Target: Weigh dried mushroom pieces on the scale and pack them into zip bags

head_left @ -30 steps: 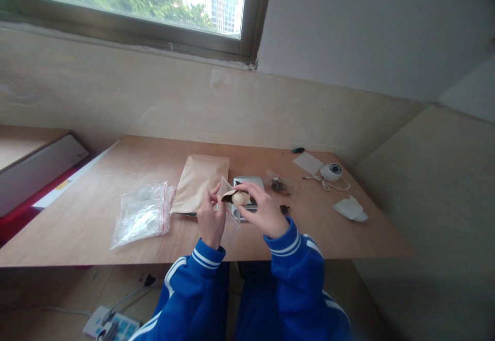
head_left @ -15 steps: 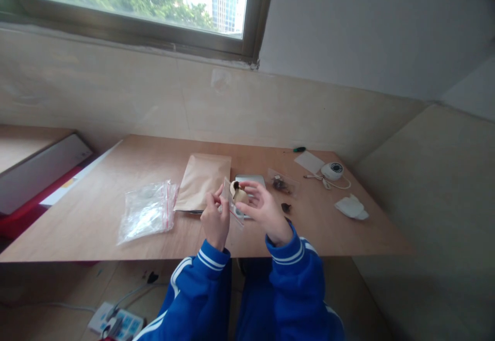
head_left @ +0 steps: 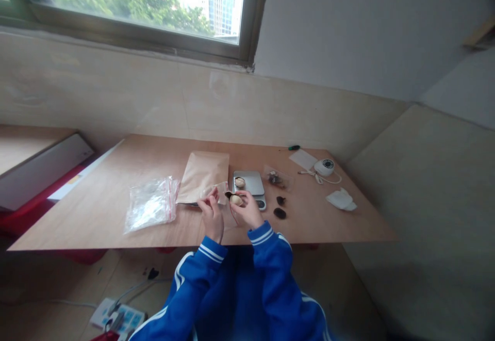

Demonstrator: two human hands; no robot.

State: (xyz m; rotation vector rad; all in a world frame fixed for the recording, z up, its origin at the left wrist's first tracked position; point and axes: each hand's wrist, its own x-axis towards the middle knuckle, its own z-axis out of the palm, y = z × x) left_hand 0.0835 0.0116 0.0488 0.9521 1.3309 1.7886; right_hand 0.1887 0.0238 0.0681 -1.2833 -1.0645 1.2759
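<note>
My left hand [head_left: 212,216] pinches a small clear zip bag [head_left: 221,191] by its edge above the near side of the wooden table [head_left: 116,165]. My right hand [head_left: 246,210] holds a small pale rounded piece [head_left: 235,199] with a dark tip right at the bag's mouth. A silver scale [head_left: 250,182] lies just behind my hands, and a second pale piece [head_left: 240,181] rests on it. Two dark pieces [head_left: 280,207] sit on the table to the right of my right hand.
A brown paper pouch [head_left: 203,176] and a heap of clear zip bags [head_left: 150,208] lie to the left. Another small bag with dark bits [head_left: 276,179], a white round device with cable [head_left: 324,166], a crumpled tissue [head_left: 341,199] and a power strip [head_left: 116,320] on the floor are in view.
My hands have come down closer to the table. A pale piece now lies on the scale, which my hands covered before. The view has shifted slightly.
</note>
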